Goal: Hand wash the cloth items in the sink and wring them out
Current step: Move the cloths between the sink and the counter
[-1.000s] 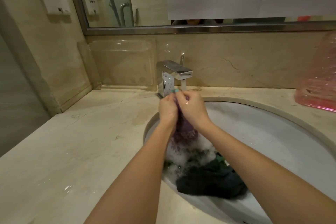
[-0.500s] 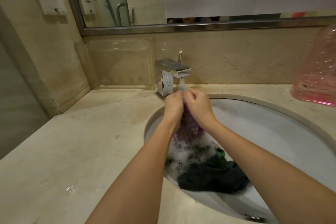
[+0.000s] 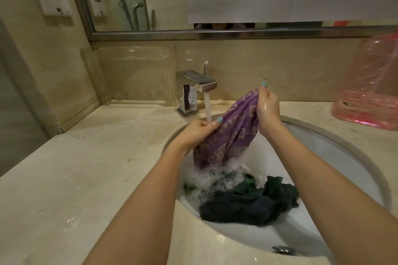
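Note:
A purple patterned cloth [image 3: 231, 133] is stretched above the white sink [image 3: 336, 157], its lower end hanging into soap foam [image 3: 217, 178]. My left hand [image 3: 199, 131] pinches its lower left edge beside the water stream. My right hand [image 3: 267, 105] grips the upper right end, raised higher. Dark green and navy cloths [image 3: 247, 202] lie bunched in the basin below. The chrome faucet [image 3: 195, 90] is running, water falling just left of the purple cloth.
A beige marble counter [image 3: 75, 174] with wet patches surrounds the sink. A pink plastic bag [image 3: 370, 94] stands at the right against the backsplash. A clear plastic tray [image 3: 133, 75] leans on the wall left of the faucet. A mirror hangs above.
My hands, held together on the bunched purple cloth under the tap, have pulled apart. The right hand rose to the right and the left dropped, spreading the cloth open.

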